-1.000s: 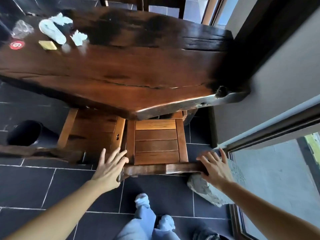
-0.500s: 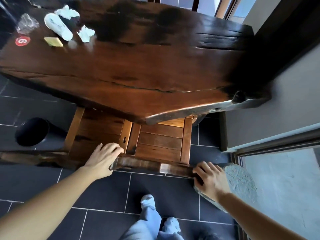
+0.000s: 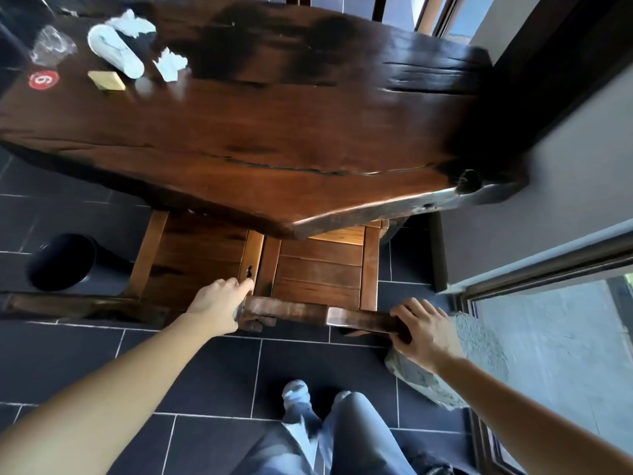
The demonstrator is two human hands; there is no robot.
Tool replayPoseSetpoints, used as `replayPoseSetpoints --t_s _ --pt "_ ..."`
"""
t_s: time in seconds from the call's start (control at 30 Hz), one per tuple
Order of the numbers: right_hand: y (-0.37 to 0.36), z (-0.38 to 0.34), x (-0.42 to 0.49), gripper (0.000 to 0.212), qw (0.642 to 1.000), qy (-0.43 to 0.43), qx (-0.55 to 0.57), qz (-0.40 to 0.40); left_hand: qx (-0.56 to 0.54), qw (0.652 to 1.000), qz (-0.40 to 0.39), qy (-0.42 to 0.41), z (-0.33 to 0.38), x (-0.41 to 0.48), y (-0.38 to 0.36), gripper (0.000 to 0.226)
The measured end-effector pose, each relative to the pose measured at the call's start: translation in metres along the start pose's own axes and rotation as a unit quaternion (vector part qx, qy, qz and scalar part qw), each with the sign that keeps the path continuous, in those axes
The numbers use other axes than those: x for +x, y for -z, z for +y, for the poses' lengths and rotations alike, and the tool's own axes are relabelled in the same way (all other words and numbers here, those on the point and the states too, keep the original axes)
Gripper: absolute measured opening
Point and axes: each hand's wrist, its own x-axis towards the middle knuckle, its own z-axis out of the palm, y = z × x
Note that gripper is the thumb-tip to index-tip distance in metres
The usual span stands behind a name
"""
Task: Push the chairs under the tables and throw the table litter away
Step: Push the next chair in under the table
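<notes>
Left hand: the left hand (image 3: 219, 305) is clenched over the left end of the chair's top rail (image 3: 318, 313), fingers curled down on the seat side.
Right hand: the right hand (image 3: 426, 332) grasps the right end of the same rail, fingers wrapped over its top.
Chair position: the chair (image 3: 318, 269) stands at the near edge of the table (image 3: 274, 132), seat partly under the top, backrest outside.
Second chair: a second chair (image 3: 191, 255) sits just left of the held one, also partly under the table.
Risk, pinch: the left knuckles lie close to the second chair's frame; a skewed push could trap them there.
Risk, snag: a grey stone (image 3: 479, 358) lies on the floor just right of the chair, touching or nearly touching the right hand; the near leg may catch on it.
Risk, scrape: uneven pressure could drive the two seat frames together.
Litter: crumpled tissues (image 3: 169, 65), a white cup on its side (image 3: 114, 51), clear plastic wrap (image 3: 51, 46) and a yellow slip (image 3: 107, 79) lie at the table's far left, not yet cleared.
Bin: a black bin (image 3: 61, 262) stands on the floor left of the table.
</notes>
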Motion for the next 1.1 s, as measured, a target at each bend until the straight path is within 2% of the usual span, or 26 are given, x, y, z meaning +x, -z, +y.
replayPoseSetpoints --t_s 0.1,0.2,0.27,0.4,0.6,0.83,1.1 --pt "0.012 0.012 0.001 0.077 0.99 0.055 -0.024 -0.127 0.01 1.0 0.003 0.02 0.003 -0.001 -0.001 0.066" --pt "0.015 0.02 0.001 0.087 0.984 0.069 -0.042 -0.157 0.035 0.999 0.006 0.039 0.007 -0.001 -0.002 0.071" --pt "0.015 0.021 0.004 0.087 0.984 0.066 -0.044 -0.162 0.048 0.997 0.006 0.053 0.01 0.0 -0.003 0.074" --pt "0.025 0.021 0.01 0.076 0.97 0.079 -0.056 -0.223 0.068 0.995 -0.018 0.076 0.015 0.001 0.002 0.069" --pt "0.031 0.022 0.01 0.073 0.972 0.084 -0.042 -0.217 0.089 0.989 -0.06 0.099 0.021 0.002 0.008 0.059" --pt "0.026 0.03 -0.004 0.068 0.977 0.093 -0.024 -0.192 0.062 0.991 -0.051 0.107 0.033 -0.011 -0.003 0.063" --pt "0.019 0.051 -0.016 0.069 0.967 0.12 -0.03 -0.221 -0.002 0.992 -0.003 0.126 0.051 -0.027 -0.022 0.054"
